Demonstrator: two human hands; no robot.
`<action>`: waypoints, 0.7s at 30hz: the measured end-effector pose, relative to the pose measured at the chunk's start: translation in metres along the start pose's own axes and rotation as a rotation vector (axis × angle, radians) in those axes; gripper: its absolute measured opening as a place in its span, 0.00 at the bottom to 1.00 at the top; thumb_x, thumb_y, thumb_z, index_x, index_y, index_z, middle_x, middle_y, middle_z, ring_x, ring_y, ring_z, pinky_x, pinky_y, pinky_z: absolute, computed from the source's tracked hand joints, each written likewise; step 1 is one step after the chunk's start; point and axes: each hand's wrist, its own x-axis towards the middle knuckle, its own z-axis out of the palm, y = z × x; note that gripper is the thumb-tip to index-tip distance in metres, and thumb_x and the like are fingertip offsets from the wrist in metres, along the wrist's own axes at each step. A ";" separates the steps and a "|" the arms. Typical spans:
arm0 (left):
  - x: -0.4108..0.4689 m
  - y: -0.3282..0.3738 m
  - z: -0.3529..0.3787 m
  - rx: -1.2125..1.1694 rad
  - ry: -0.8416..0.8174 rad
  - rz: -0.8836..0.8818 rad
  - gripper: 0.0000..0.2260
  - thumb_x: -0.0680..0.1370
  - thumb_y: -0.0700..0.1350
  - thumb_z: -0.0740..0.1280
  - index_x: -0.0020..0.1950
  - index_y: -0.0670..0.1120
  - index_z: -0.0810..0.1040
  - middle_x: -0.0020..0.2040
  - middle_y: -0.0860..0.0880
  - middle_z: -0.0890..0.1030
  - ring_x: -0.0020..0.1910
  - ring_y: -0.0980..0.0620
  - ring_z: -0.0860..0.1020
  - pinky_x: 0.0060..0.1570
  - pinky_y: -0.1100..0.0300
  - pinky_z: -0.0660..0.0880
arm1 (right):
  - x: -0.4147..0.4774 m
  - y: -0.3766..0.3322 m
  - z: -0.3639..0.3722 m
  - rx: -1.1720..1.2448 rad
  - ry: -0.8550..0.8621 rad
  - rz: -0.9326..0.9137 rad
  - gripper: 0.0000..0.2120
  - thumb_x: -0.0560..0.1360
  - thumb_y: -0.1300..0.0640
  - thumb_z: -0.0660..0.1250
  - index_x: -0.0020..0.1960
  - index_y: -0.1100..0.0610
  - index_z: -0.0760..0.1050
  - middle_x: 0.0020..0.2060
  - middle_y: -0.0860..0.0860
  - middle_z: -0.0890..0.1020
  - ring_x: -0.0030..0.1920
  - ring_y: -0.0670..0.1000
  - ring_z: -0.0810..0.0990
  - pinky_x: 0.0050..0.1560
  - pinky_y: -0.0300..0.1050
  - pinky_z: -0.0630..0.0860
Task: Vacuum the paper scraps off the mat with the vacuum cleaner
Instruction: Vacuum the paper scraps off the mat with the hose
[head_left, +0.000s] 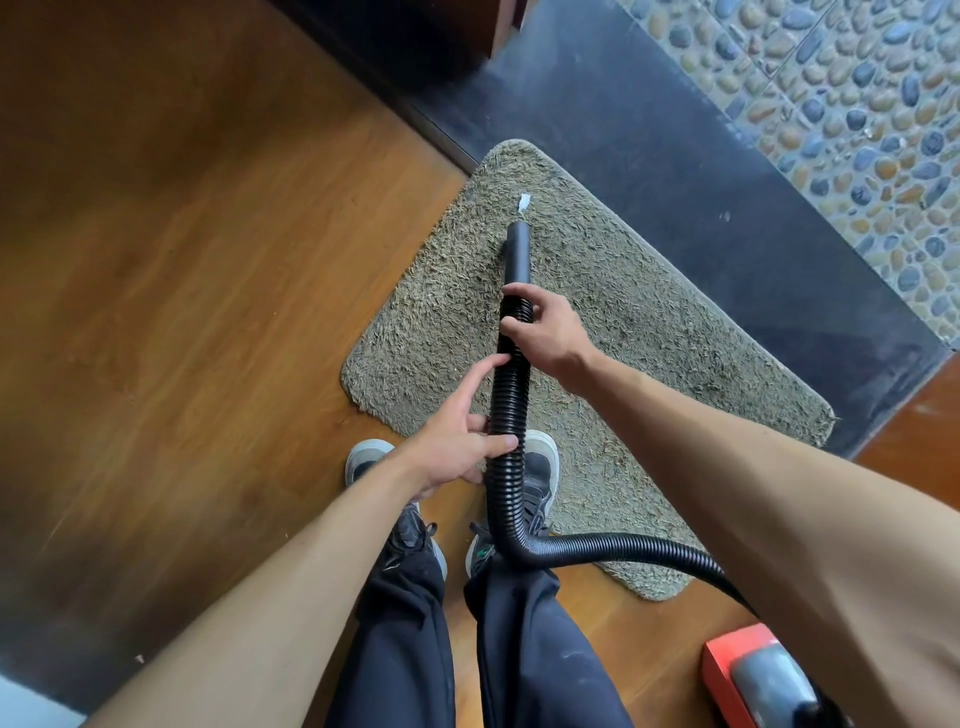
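Observation:
A shaggy olive-beige mat (649, 332) lies slantwise on the wooden floor. One white paper scrap (523, 202) rests on it near the far corner. A black ribbed vacuum hose (511, 395) runs up from the lower right and ends in a smooth black nozzle (518, 252), whose tip sits just short of the scrap. My right hand (545, 332) grips the hose where the nozzle begins. My left hand (457, 441) holds the hose lower down, with the forefinger stretched along it. The red and grey vacuum body (753, 680) stands at the lower right.
My two feet in grey sneakers (540, 467) stand at the mat's near edge, the right one on it. A dark stone strip (675, 156) borders the mat's far side, with pebble flooring (857, 104) beyond. Wooden floor (182, 312) spreads to the left.

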 end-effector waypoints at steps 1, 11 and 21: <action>0.003 0.003 0.000 0.000 -0.002 -0.003 0.38 0.78 0.32 0.67 0.70 0.72 0.61 0.53 0.40 0.83 0.50 0.44 0.84 0.47 0.40 0.81 | 0.002 -0.001 -0.002 -0.007 0.003 -0.002 0.23 0.73 0.58 0.68 0.68 0.51 0.75 0.55 0.56 0.82 0.51 0.53 0.82 0.59 0.54 0.79; 0.024 0.024 0.000 -0.001 -0.007 0.008 0.39 0.77 0.31 0.67 0.71 0.71 0.59 0.53 0.40 0.83 0.50 0.45 0.84 0.40 0.49 0.81 | 0.022 -0.010 -0.021 -0.042 0.010 -0.056 0.22 0.74 0.57 0.67 0.67 0.51 0.75 0.55 0.54 0.82 0.50 0.50 0.81 0.59 0.53 0.79; 0.024 0.028 0.019 0.043 -0.078 -0.013 0.39 0.78 0.32 0.67 0.73 0.70 0.58 0.55 0.41 0.83 0.51 0.44 0.85 0.42 0.48 0.82 | 0.009 0.012 -0.035 0.069 0.066 0.049 0.26 0.65 0.50 0.66 0.63 0.46 0.77 0.50 0.54 0.82 0.50 0.55 0.83 0.57 0.57 0.80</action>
